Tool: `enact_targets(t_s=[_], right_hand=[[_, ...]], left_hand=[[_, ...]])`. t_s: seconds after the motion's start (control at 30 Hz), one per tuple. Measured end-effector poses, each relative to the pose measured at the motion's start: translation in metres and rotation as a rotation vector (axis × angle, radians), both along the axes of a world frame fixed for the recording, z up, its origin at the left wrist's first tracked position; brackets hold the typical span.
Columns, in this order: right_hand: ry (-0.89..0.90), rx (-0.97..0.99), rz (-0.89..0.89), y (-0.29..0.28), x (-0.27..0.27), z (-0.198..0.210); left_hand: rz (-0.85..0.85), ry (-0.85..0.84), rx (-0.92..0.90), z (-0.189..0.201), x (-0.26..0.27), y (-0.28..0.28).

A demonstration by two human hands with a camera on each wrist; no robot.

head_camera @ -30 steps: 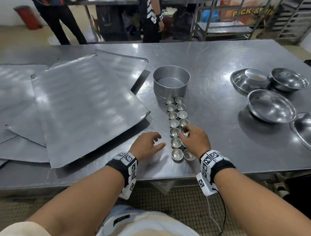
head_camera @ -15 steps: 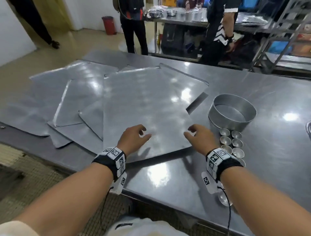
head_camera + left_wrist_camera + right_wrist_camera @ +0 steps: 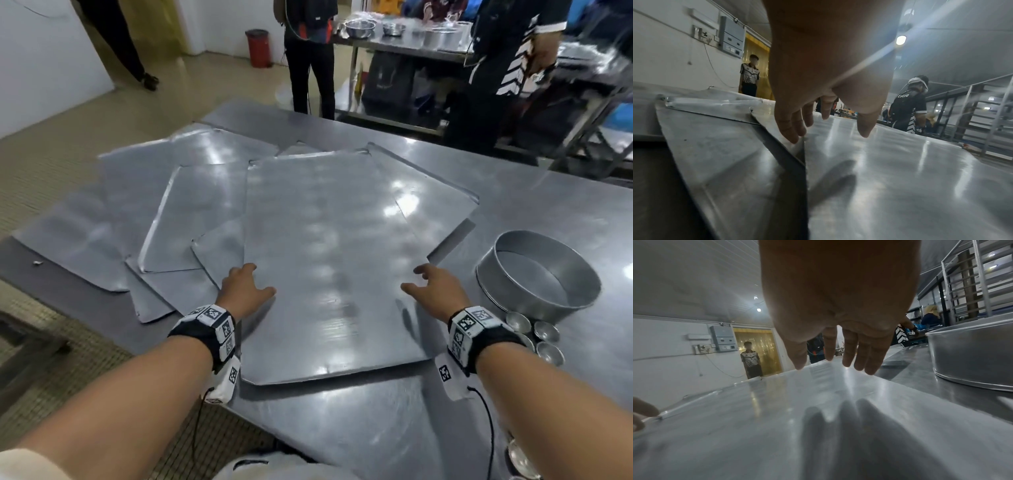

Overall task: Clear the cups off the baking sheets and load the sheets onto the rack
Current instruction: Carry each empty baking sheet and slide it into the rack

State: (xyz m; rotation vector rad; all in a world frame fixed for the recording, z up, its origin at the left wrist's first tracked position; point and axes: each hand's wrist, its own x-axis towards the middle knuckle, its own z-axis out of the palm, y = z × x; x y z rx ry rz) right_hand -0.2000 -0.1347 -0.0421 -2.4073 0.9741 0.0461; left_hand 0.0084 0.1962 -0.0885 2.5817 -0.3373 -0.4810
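Observation:
Several flat metal baking sheets lie overlapped on the steel table (image 3: 394, 428). The top sheet (image 3: 325, 257) is bare. My left hand (image 3: 258, 279) is at its left edge, fingers (image 3: 795, 129) hanging over the edge and thumb above the sheet (image 3: 900, 178), holding nothing. My right hand (image 3: 416, 279) hovers over the sheet's right side (image 3: 797, 418) with fingers (image 3: 869, 363) spread and straight. Several small metal cups (image 3: 544, 331) stand in rows on the table by my right wrist, partly hidden by it. A tall metal rack (image 3: 970, 288) stands beyond the table to the right.
A round cake tin (image 3: 537, 274) stands right of the top sheet, just behind the cups. More sheets (image 3: 191, 222) fan out to the left, reaching the table's left edge. People (image 3: 308, 51) stand beyond the far side near another table with bowls.
Both hands left the rows of cups and moved left onto the top baking sheet. The head view swung left, so the cups and tin now sit at the right.

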Motion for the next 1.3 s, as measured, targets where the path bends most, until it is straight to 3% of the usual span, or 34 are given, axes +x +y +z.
enact_targets(t_s=[0.63,0.87,1.3], right_hand=[[0.109,0.101,-0.018,-0.071,0.047,-0.021],[0.077,0.087,-0.028,-0.075,0.06,-0.033],[0.022,0.279,-0.141,-0.063,0.037,-0.04]], left_hand=[[0.188,0.069,-0.002,-0.011,0.045,-0.018],[0.222,0.116,-0.133,-0.018,0.055,-0.015],[0.212,0.257,-0.26,-0.011,0.076,-0.003]])
